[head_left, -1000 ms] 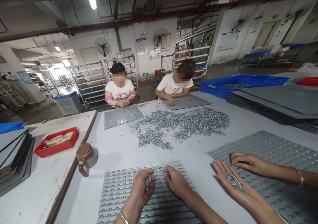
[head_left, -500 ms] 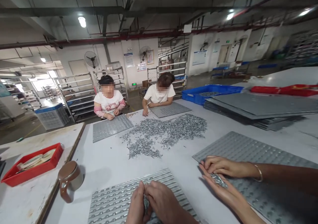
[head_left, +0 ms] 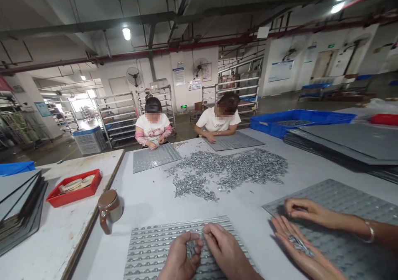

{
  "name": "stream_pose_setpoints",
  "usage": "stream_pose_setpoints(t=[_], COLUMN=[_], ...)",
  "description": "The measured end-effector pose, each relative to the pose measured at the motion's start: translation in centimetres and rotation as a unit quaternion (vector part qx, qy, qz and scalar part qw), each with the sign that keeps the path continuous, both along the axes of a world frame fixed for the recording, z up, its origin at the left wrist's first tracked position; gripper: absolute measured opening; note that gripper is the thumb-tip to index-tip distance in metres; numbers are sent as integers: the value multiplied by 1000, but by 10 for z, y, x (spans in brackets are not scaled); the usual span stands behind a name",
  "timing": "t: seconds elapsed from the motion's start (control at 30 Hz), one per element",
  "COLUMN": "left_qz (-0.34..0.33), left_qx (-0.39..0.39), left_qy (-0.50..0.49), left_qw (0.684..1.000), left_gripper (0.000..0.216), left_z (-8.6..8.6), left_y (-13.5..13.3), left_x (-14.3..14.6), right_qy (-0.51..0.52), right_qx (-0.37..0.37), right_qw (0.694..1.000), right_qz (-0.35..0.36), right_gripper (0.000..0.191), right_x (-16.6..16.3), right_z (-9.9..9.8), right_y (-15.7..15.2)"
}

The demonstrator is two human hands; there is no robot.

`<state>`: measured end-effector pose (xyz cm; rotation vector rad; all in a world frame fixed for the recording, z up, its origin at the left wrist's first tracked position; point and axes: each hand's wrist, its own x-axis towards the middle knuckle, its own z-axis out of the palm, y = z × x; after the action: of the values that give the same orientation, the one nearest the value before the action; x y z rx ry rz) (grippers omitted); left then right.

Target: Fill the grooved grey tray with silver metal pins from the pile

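My left hand (head_left: 183, 256) is curled round a cluster of small silver metal pieces (head_left: 190, 248), which show between its thumb and fingers. Just to its right is my right hand (head_left: 226, 251), thumb and fingertips drawn together; whatever they pinch, if anything, is too small to make out. Both hands are over a grey ridged board (head_left: 146, 247) with rows of shiny rounded bumps. Farther out on the white table lies a wide spread of the same silver pieces (head_left: 248, 166).
To the right, a co-worker's hands (head_left: 295, 240) hold silver pieces over another grey board (head_left: 338, 197). Two people sit across, with boards. A brown-lidded mug (head_left: 110, 207) and a red tray (head_left: 73, 189) are left; stacked boards (head_left: 338, 145) and a blue bin (head_left: 267, 124) are right.
My hands have moved apart from being pressed together, the right one now separate from the left. The view has swung left. The co-worker's upper hand has lifted off the lower palm.
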<state>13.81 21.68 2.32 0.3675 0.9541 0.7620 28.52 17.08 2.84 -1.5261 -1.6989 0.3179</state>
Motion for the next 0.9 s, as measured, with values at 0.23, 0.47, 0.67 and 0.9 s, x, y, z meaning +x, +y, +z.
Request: stream_pose_setpoints(t=[0.23,0.47,0.67,0.9], left_qz=[-4,-23,-5,-7], left_qx=[40,70,56,61], left_qy=[-15,5,37,22], left_qw=[999,997,998,998], left_gripper=[9,38,27,25], left_z=[-1,-13,-7,-2], left_y=[1,8,7,4], left_x=[-9,-13,-16,-18], right_qy=[57,45,33,1], right_qx=[-63,-104,-132,-135], right_qw=[996,993,990,991], right_qz=[-11,-18,-21,-19], right_gripper=[30,31,18,27], right_x=[23,44,51,56], right_z=[-9,-29,-42,-50], right_y=[-8,-17,-25,-30])
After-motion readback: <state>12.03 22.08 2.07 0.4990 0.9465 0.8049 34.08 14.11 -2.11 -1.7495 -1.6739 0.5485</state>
